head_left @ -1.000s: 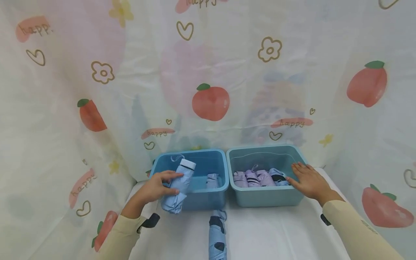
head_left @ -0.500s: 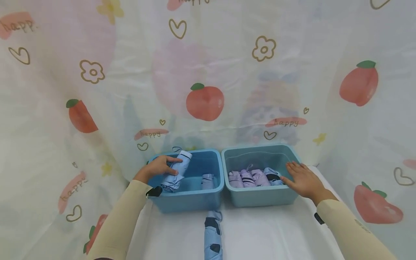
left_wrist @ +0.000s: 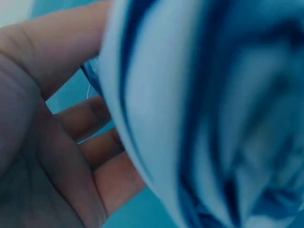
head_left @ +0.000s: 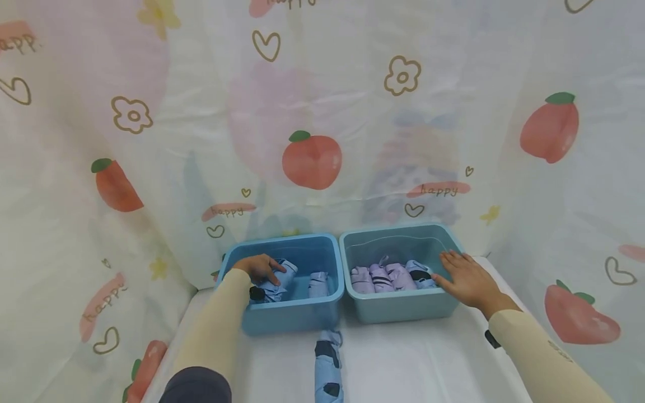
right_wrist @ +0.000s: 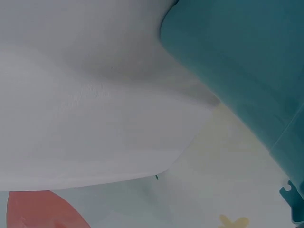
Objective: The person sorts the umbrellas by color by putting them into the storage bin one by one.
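Note:
My left hand [head_left: 259,267] is down inside the blue bin [head_left: 292,318], its thumb and fingers around a folded light-blue umbrella [head_left: 283,282]. The left wrist view shows the umbrella's gathered fabric [left_wrist: 156,95] close up, between thumb and fingers. To its right in the same bin lies another light-blue umbrella [head_left: 318,285]. My right hand [head_left: 467,279] rests with straight fingers on the right rim of the green-blue bin [head_left: 403,309]. That bin holds several lilac umbrellas [head_left: 382,279] and a blue one with black patches [head_left: 420,274].
A long light-blue umbrella with black patches [head_left: 328,366] lies on the white tabletop [head_left: 393,358] in front of the bins. A patterned curtain [head_left: 312,112] hangs right behind the bins and along both sides.
My left hand has carried the umbrella from over the blue bin's front edge down into the bin. The right hand keeps its place on the other bin's rim. The head view has shifted slightly.

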Tool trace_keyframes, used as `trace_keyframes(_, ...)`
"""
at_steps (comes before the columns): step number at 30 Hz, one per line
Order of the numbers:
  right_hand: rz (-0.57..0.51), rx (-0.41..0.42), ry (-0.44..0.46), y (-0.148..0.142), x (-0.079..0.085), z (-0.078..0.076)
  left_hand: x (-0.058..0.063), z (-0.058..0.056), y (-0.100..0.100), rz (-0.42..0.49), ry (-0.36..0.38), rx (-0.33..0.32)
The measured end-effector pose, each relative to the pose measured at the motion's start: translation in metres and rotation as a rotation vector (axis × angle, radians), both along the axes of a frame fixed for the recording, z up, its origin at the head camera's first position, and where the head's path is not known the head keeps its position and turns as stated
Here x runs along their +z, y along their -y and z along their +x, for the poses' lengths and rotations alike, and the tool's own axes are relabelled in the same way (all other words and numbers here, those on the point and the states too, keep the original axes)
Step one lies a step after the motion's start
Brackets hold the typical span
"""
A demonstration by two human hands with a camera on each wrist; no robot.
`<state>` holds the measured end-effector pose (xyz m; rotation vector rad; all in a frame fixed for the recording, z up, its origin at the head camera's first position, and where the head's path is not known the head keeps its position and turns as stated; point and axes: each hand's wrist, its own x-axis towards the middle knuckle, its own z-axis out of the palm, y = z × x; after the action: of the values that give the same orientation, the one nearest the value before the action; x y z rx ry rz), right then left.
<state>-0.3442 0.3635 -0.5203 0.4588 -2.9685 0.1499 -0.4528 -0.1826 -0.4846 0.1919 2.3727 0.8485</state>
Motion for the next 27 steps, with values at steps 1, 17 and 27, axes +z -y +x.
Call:
trace_keyframes(1,-0.003,0.0,-0.002,0.0,-0.001,0.0,-0.004,-0.001,-0.002,-0.012,0.023,0.014)
trace_keyframes(17,-0.005,0.005,-0.028,-0.002,0.001,0.002,-0.068,-0.022,-0.023,-0.137,-0.012,-0.076)
trace_keyframes(27,-0.014,0.005,-0.03,-0.001,-0.001,0.001,-0.073,-0.02,-0.027,-0.231,-0.006,-0.004)
